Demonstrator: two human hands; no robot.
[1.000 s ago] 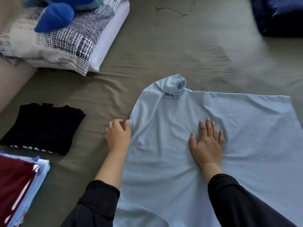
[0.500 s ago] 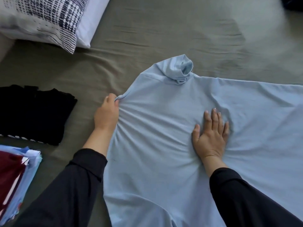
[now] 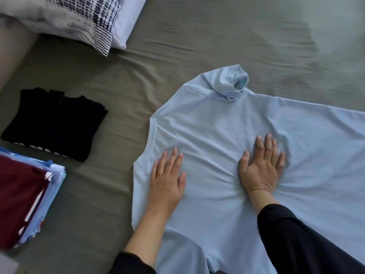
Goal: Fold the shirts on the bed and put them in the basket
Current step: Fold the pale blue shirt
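A light blue turtleneck shirt [image 3: 213, 119] lies spread flat on the grey-green bed sheet [image 3: 197, 46], its collar pointing away from me. My left hand [image 3: 166, 178] presses flat on the shirt near its left edge, fingers straight. My right hand [image 3: 260, 167] presses flat on the shirt's middle, fingers spread, with wrinkles fanning out around it. No basket is in view.
A folded black shirt [image 3: 53, 123] lies on the sheet to the left. A stack of folded clothes with a dark red one on top [image 3: 21, 194] sits at the lower left. Patterned pillows [image 3: 79, 16] lie at the top left.
My left hand has let go of the shirt's left shoulder edge and now lies flat on the fabric, lower down. The right hand stays pressed on the middle.
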